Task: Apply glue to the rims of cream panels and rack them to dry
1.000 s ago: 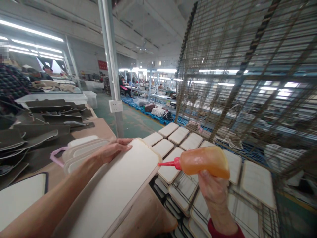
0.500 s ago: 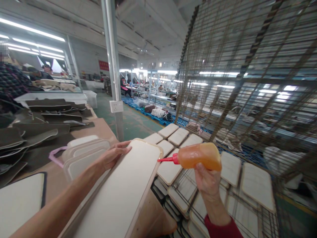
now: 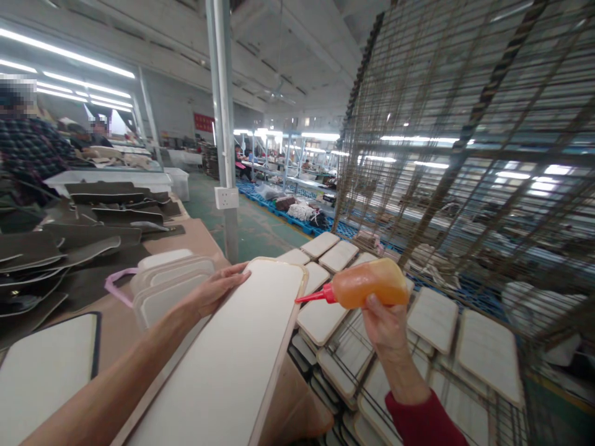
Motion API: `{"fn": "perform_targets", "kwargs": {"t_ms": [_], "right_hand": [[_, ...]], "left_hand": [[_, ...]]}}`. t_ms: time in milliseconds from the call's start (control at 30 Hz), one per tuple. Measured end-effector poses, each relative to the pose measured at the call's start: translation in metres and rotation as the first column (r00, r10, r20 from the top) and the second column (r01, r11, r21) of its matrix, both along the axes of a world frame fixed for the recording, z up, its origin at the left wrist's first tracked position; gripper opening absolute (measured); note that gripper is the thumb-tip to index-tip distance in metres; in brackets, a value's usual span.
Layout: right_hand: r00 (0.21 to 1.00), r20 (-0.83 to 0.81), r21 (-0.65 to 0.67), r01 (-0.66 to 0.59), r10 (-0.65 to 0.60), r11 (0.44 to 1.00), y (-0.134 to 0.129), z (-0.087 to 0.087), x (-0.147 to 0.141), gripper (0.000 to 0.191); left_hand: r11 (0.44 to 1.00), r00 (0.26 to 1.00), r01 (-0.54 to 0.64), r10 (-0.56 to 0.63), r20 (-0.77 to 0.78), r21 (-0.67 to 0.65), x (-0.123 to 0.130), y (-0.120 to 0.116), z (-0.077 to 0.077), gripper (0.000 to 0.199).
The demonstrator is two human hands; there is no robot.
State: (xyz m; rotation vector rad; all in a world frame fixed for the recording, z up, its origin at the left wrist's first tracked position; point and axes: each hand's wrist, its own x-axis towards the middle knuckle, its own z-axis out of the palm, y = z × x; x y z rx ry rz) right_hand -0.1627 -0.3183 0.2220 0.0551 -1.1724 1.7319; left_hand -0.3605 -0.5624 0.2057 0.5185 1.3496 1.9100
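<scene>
A long white panel [image 3: 223, 353] with rounded corners and a beige rim slants up from the bottom of the view. My left hand [image 3: 218, 288] grips its upper left edge, fingers over the rim. In my right hand [image 3: 385, 322] is a squeeze bottle [image 3: 367, 284] of amber liquid, held nearly level. Its red nozzle points left, and the tip is at the panel's right edge, just below the upper right corner. A shiny wet-looking line shows along the rim at that corner.
Smaller white panels [image 3: 432, 316] lie on wire racks at the right, below a tilted wire grid [image 3: 446, 136]. On the brown table [image 3: 195, 232] at the left are more panels and dark sheets [image 3: 102, 238]. A post [image 3: 224, 124] stands ahead. People are at the far left.
The view has turned slightly left, so the surroundings sit farther right. My right hand and the bottle have shifted a little left against the view; the nozzle tip remains at the panel's right edge.
</scene>
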Motion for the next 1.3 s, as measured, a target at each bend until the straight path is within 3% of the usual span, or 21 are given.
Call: {"fn": "perform_targets", "kwargs": {"t_ms": [433, 700, 933, 1300], "right_hand": [[0.997, 0.040, -0.027, -0.072, 0.073, 0.997, -0.010, -0.001, -0.003, 0.037], [0.996, 0.076, 0.009, -0.053, 0.052, 0.999, -0.015, 0.000, -0.003, 0.044], [0.995, 0.096, 0.010, -0.040, 0.039, 0.999, -0.016, -0.005, 0.001, 0.038], [0.995, 0.051, -0.016, -0.083, 0.084, 0.996, -0.023, -0.001, 0.005, 0.032]], "left_hand": [[0.999, 0.999, -0.029, 0.030, 0.043, -0.023, 0.003, 0.001, -0.003, 0.053], [1.000, 0.998, -0.025, 0.026, 0.054, -0.005, -0.003, 0.002, -0.005, 0.050], [0.999, 0.997, -0.030, 0.030, 0.067, -0.015, -0.007, 0.004, -0.005, 0.053], [0.996, 0.991, -0.079, 0.084, 0.104, -0.049, -0.014, 0.009, 0.001, 0.038]]}}
